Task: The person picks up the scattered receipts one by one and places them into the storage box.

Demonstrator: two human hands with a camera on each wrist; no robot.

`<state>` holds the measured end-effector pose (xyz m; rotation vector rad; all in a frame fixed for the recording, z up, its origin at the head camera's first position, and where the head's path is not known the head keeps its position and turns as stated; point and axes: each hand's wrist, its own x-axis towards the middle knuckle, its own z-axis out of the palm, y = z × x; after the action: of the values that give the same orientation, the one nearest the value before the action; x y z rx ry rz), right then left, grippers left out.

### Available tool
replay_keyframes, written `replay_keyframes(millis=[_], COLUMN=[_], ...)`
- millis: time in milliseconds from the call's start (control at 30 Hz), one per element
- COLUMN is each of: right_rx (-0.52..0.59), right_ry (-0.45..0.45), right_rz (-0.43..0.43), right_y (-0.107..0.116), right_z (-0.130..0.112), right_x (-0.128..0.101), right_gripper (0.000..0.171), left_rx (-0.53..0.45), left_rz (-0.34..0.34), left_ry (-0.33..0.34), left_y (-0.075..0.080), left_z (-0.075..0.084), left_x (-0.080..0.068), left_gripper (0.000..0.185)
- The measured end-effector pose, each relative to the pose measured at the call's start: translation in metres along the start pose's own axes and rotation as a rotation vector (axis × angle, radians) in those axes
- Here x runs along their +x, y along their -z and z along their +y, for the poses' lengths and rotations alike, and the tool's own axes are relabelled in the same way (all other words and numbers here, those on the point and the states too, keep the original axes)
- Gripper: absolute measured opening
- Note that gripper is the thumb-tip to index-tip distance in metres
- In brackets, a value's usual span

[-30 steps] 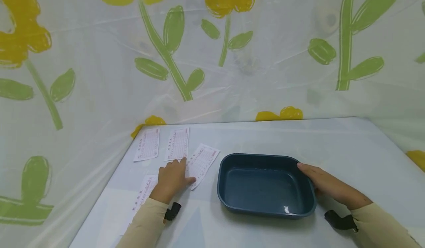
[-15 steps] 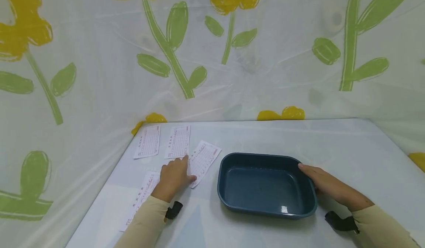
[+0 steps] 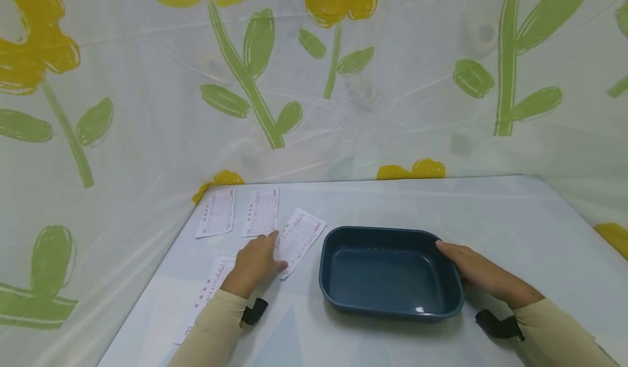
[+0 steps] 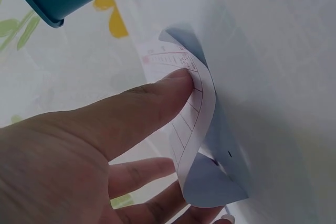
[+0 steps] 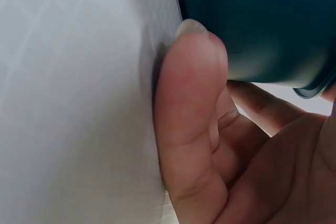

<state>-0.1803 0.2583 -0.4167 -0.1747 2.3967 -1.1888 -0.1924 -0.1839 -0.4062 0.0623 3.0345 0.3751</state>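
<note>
A printed paper form, white with fine red lines, lies slanted left of a dark teal plastic tub. My left hand pinches this form along its side. In the left wrist view, the thumb presses on the printed face, fingers lie at the opposite edge, and the paper bows up between them. My right hand holds the tub's right end, thumb at the rim. In the right wrist view, its fingers lie against the outer wall, low by the tabletop; the tub has nothing in it.
Two more printed forms, one at the far left and one beside it, lie flat at the back. Another form is partly under the left sleeve. A flower-patterned curtain hangs behind the white table.
</note>
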Motion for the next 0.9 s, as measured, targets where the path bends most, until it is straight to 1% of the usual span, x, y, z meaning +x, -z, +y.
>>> replay_keyframes(millis=[167,300,400,533,667,900], right_rx=[-0.028,-0.062,-0.075,-0.054,-0.062,-0.061], right_ry=[0.015,0.024,0.014,0.018,0.048,0.05], right_rz=[0.017,0.025,0.024,0.019,0.024,0.016], right_y=[0.0018,0.0024,0.0008,-0.001,-0.0011,-0.0007], right_z=[-0.0019,-0.0043,-0.0046,-0.0019,-0.0011,0.0004], right_x=[0.0024,0.0021,0.0003,-0.0005,0.0,0.0007], right_gripper=[0.077,0.077,0.078,0.076,0.076,0.074], left_rx=[-0.045,-0.13,-0.18,-0.178,-0.163,-0.151], left_rz=[-0.011,-0.047,-0.075,-0.07,-0.056,-0.057], left_ry=[-0.013,0.001,0.008,0.004,-0.008,-0.005], left_y=[-0.0004,-0.0005,-0.0008,0.0004,0.0021,-0.0014], left_z=[-0.0059,-0.0088,-0.0095,-0.0086,-0.0073,-0.0057], left_x=[0.0039,0.0069,0.0082,0.0086,0.009,0.0085], left_gripper=[0.082,0.086,0.087,0.083,0.08,0.077])
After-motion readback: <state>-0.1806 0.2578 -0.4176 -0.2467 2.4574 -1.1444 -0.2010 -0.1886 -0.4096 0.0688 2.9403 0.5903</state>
